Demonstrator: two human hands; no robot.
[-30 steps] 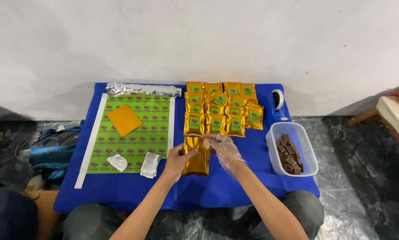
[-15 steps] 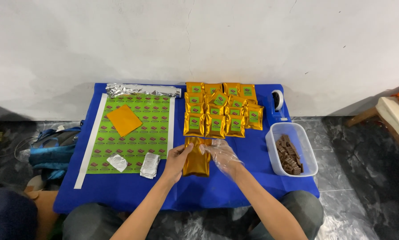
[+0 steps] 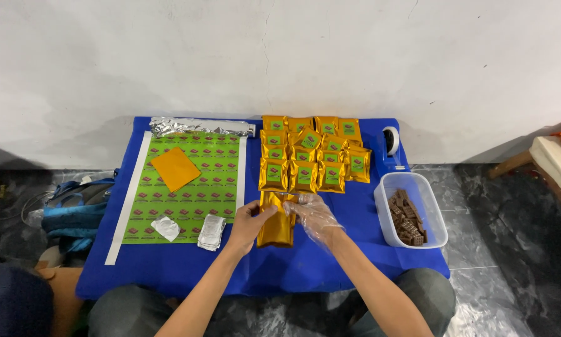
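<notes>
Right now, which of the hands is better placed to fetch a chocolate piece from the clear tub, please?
Probably the right hand: it wears a clear plastic glove and sits nearer the clear tub of chocolate pieces. The bare left hand grips the gold pouch on its far side.

Even, soft light from above; scene fairly bright. White wall [image 3: 280, 56] evenly lit, slightly grey toward the left side. Soft shadow band where wall meets floor, darker at left and right of the blue table [image 3: 168, 268]. Mild glare on the foil roll [image 3: 199, 126] and gold pouches [image 3: 311, 153]; faint sheen on the dark marble floor [image 3: 511, 274]. Focus sharp across frame, no motion blur on hands. Slight wide-angle bowing at edges. Bottom-left corner dark.
</notes>
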